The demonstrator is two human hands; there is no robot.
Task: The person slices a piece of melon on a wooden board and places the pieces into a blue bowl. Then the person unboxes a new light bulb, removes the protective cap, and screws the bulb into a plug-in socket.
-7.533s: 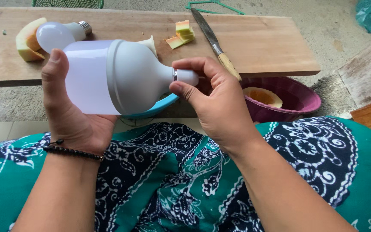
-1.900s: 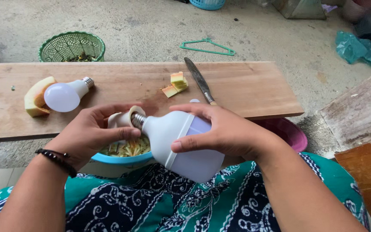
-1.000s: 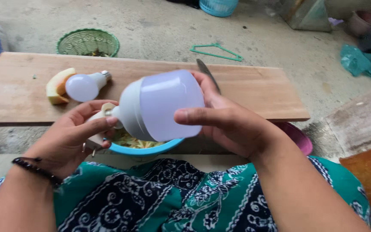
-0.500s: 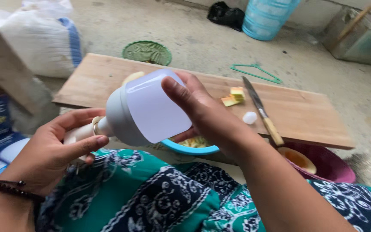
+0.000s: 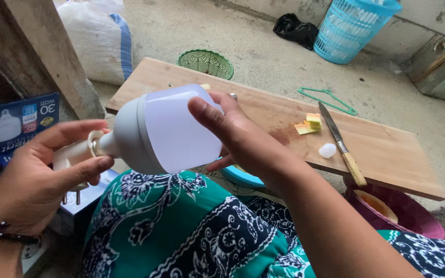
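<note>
My right hand grips the wide end of a large white lamp bulb and holds it sideways above my lap. The bulb's metal screw base points left into a cream plug socket with two metal prongs hanging below it. My left hand is wrapped around that socket, thumb and forefinger close to the base. A dark bead bracelet sits on my left wrist. Patterned green and dark blue cloth covers my lap under the bulb.
A long wooden board carries a knife, yellow fruit pieces and a small white cap. A blue bowl and a purple bowl sit below it. A blue bulb box, a white sack, a green basket and a blue basket stand around.
The view has swung left and back, bringing the bulb box, sack and blue basket into sight. Both hands keep their hold; the bulb has shifted slightly left with the socket.
</note>
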